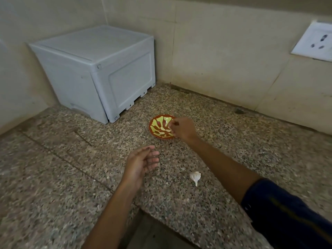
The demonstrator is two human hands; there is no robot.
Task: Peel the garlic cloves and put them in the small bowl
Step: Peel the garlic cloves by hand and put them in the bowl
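Observation:
A small red bowl (158, 125) with a yellow-green pattern sits on the speckled stone counter. My right hand (181, 129) hovers over the bowl's right rim, with its fingertips curled together and pinching what looks like a small pale garlic clove (169, 125). My left hand (142, 163) floats above the counter in front of the bowl, palm turned inward, fingers loosely bent, holding nothing. A white piece of garlic (195, 177) with papery skin and a pointed tip lies on the counter between my forearms.
A pale grey plastic box (100, 72) stands in the back left corner against the tiled wall. A white wall socket (316, 41) is at the upper right. The counter's front edge has a cut-out (152, 230) near my left forearm.

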